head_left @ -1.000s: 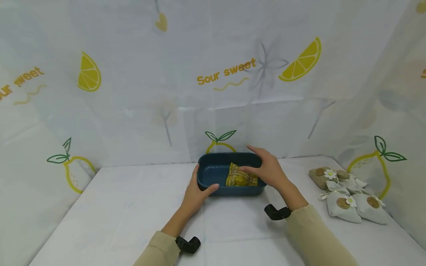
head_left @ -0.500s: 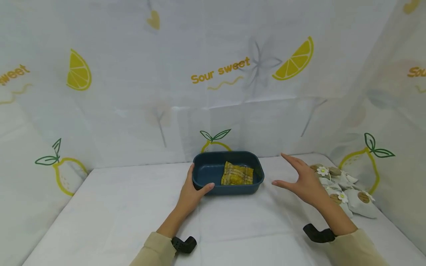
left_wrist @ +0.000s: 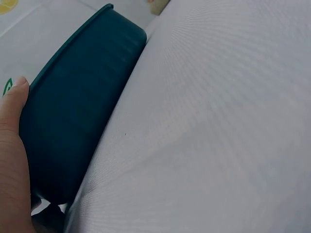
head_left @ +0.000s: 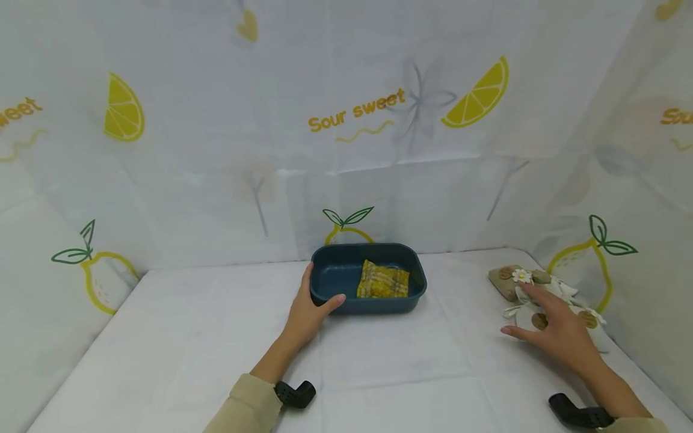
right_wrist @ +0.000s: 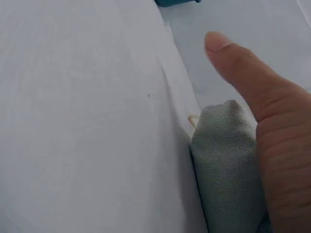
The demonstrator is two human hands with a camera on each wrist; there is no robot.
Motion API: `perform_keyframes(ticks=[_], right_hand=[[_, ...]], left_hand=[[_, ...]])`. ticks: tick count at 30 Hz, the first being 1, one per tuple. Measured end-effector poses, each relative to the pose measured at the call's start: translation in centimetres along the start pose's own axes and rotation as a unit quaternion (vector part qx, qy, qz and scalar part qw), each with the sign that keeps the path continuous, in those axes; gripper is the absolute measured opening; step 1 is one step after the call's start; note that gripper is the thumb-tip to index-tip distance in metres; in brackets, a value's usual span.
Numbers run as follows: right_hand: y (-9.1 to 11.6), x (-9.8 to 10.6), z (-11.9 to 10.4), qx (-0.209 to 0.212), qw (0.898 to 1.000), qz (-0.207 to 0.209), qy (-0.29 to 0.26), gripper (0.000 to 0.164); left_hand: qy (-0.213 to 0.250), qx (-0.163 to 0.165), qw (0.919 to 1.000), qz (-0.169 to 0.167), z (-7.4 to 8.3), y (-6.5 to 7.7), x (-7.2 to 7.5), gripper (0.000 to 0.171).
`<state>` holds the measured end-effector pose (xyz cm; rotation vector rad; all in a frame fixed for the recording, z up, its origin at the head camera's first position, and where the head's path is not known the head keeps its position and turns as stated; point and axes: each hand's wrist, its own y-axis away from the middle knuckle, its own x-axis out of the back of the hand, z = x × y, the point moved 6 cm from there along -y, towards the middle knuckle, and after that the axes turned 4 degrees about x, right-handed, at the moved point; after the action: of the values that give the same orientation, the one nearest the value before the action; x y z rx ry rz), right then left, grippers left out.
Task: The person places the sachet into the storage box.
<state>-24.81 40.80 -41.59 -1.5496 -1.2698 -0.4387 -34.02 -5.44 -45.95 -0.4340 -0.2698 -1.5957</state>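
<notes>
A dark blue rectangular plastic bin (head_left: 373,305) stands on the white cloth, with a yellow-brown patterned pouch (head_left: 383,280) lying in its right half. My left hand (head_left: 304,313) holds the bin's left end, thumb along the front rim and fingers at the side wall. In the left wrist view the thumb lies against the bin's outer wall (left_wrist: 82,92). My right hand (head_left: 563,331) hovers over the small fabric sachets at the right, thumb and fingers spread apart, partly hiding them. In the right wrist view a pale woven sachet (right_wrist: 226,165) is right beside the thumb.
At the back of the sachet pile lies a brown sachet (head_left: 505,281) with a white daisy (head_left: 521,276) close by it. Behind the table (head_left: 216,337) hangs a white curtain (head_left: 216,180) printed with lemons. Black cameras sit on both wrists.
My right hand has left the pouch in the bin and moved right to the sachets. The left hand stays at the bin's left end. The view has shifted slightly.
</notes>
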Motion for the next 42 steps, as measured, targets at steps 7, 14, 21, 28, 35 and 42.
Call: perform_keyframes(ticks=[7, 14, 21, 28, 35, 42], right_hand=[[0.3, -1.0, 0.3, 0.005, 0.998, -0.004, 0.065, 0.11], [0.7, -1.0, -0.1, 0.0, 0.996, -0.002, 0.094, 0.107], [1.2, -1.4, -0.5, -0.02, 0.996, 0.003, 0.091, 0.095], [0.5, -1.9, -2.1, 0.012, 0.998, 0.037, 0.043, 0.087], [0.2, -1.9, -1.4, 0.046, 0.998, 0.026, 0.015, 0.091], [0.7, -2.1, -0.2, 0.072, 0.997, 0.017, -0.004, 0.088]], left_hand=[[-0.004, 0.002, 1.0, 0.003, 0.0, 0.0, 0.2, 0.106], [-0.004, -0.004, 1.0, -0.004, 0.0, -0.2, -0.1, 0.105], [-0.004, -0.006, 1.0, -0.005, 0.1, 0.0, -0.4, 0.106], [-0.005, -0.007, 1.0, 0.001, 0.4, 0.0, -0.2, 0.105], [-0.003, -0.009, 0.9999, 0.003, 0.3, 0.0, 0.0, 0.104], [0.0, -0.009, 1.0, 0.003, 0.4, 0.0, 0.0, 0.105]])
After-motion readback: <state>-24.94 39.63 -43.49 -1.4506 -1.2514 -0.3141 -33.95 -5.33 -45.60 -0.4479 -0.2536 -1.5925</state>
